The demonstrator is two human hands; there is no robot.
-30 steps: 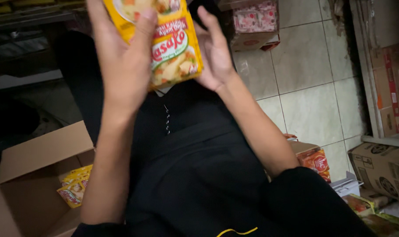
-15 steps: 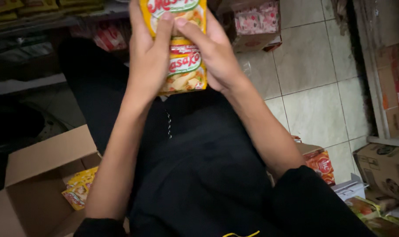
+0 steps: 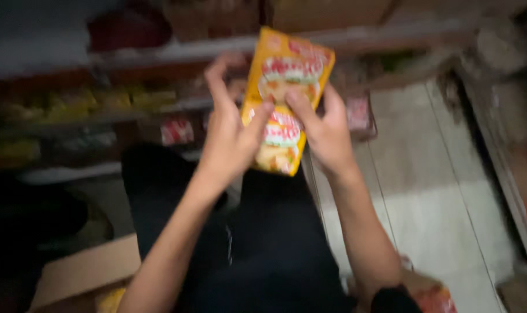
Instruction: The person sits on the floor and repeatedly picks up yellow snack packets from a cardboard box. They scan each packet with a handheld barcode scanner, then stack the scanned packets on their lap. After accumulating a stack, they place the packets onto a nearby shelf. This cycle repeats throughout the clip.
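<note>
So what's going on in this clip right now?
A person holds up yellow snack packets with both hands, the left hand and the right hand gripping them from either side in front of blurry stocked shelves. An open cardboard box sits on the floor at lower left, beside the tiled floor.

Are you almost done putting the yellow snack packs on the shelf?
Partly. Done: yellow packets already sit in a blurry row on the shelf. In hand: the left hand and right hand hold up one yellow packet. Left: something yellow, maybe another pack, shows in the cardboard box.
</note>
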